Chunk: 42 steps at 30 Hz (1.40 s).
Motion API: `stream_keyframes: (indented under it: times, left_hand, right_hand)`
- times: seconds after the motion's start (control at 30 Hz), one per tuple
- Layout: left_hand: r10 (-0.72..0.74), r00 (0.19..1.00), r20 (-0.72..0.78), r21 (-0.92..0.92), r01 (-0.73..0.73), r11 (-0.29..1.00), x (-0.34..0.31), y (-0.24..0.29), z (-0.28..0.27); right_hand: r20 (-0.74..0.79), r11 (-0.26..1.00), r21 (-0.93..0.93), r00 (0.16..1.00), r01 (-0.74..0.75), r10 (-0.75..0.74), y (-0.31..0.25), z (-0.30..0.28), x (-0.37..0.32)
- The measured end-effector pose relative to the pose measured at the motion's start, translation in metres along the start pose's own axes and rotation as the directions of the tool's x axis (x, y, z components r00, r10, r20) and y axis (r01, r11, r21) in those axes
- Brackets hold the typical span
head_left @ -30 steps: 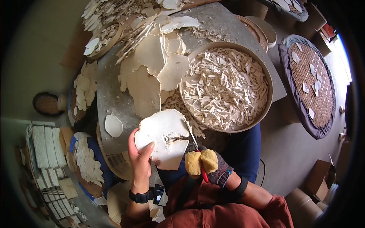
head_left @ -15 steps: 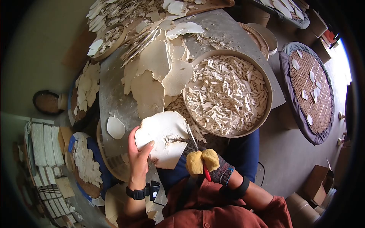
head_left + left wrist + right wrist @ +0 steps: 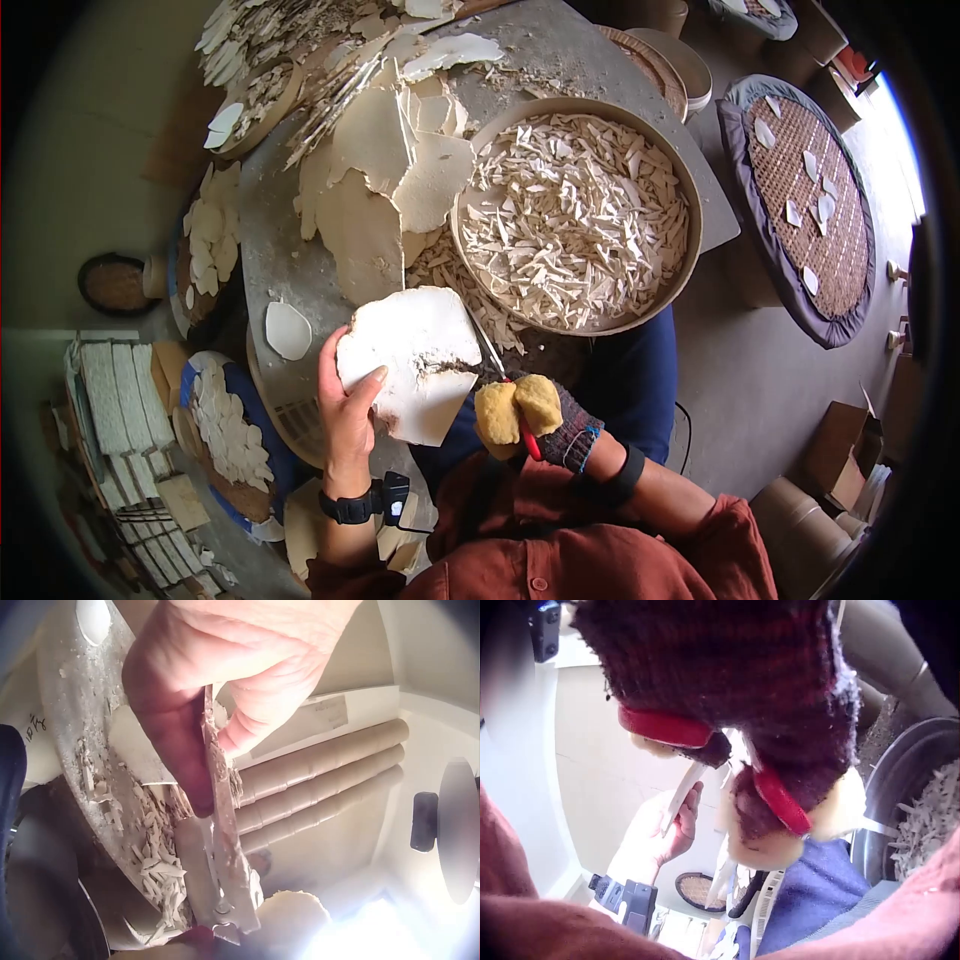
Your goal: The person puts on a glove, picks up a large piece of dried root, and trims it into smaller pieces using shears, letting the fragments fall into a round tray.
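Note:
A flat, off-white slab (image 3: 405, 335) with a ragged outline and a dark, crumbly notch at its right side is in the left hand (image 3: 348, 400). The thumb lies on its upper face, the fingers behind it. Edge-on, the slab (image 3: 229, 851) fills the middle of the left wrist view. The right hand (image 3: 578, 430), in a dark knitted glove, grips red-handled scissors (image 3: 530, 442). Yellow sponge padding (image 3: 540, 404) surrounds the handles (image 3: 780, 801). One slim blade (image 3: 487, 338) runs along the slab's right edge; the other is hidden.
A round tray (image 3: 460, 260) of white slivers stands on the grey table (image 3: 270, 265) ahead. Larger slabs (image 3: 365, 225) are stacked to its left, near a single rounded piece (image 3: 288, 331). A woven tray (image 3: 815, 200) with several pieces stands at right.
The head view has shifted a little, so the table and tray sit differently in it. The blades looked parted half a second ago; now one thin blade shows. Both hands keep their holds.

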<state>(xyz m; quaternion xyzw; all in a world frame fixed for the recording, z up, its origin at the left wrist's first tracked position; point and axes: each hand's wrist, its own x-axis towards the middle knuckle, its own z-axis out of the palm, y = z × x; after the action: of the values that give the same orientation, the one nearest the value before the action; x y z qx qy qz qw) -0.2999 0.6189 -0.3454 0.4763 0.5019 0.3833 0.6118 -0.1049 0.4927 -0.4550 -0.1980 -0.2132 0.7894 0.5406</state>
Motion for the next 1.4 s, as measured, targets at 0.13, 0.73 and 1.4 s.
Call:
stream_keyframes:
  times: [0.13, 0.73, 1.4]
  left_hand:
    - [-0.013, 0.997, 0.072, 0.017, 0.012, 1.000, 0.001, 0.008, -0.001]
    - [-0.097, 0.943, 0.318, 0.105, 0.066, 0.992, 0.022, 0.030, -0.012]
    - [-0.036, 0.964, -0.263, -0.522, -0.111, 0.846, -0.021, -0.030, 0.098]
  right_hand:
    - [0.078, 0.826, 0.563, 0.994, 0.015, -0.072, 0.011, -0.002, 0.006]
    - [-0.006, 0.827, -0.562, 1.000, 0.010, -0.016, 0.015, -0.029, 0.002]
    - [-0.211, 0.730, -0.677, 0.974, -0.089, -0.077, -0.014, 0.005, 0.000]
